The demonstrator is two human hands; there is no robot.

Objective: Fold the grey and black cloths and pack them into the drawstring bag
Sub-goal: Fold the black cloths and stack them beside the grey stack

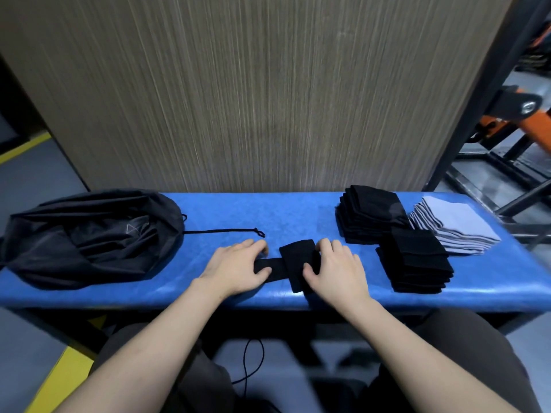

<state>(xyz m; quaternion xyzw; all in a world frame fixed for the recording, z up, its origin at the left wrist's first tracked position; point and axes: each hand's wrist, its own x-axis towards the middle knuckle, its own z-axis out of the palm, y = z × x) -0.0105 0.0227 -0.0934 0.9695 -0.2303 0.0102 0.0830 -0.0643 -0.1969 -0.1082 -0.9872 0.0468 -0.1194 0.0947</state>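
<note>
In the head view, a black cloth (293, 265) lies on the blue table (238, 213) right of the drawstring bag (89, 236), its long axis running left-right, the right part folded over. The left hand (235, 265) pinches its left end; the right hand (334, 268) pinches the fold. Farther right of the bag stand two black stacks (371, 214) (414, 260) and one grey stack (454, 225).

Lighting, as we read it: even, moderate, from overhead. Soft glare along the blue bench (208, 213) near edge. We note wide-angle bending at the frame edges, motion blur at far right, and forearms slightly soft.
</note>
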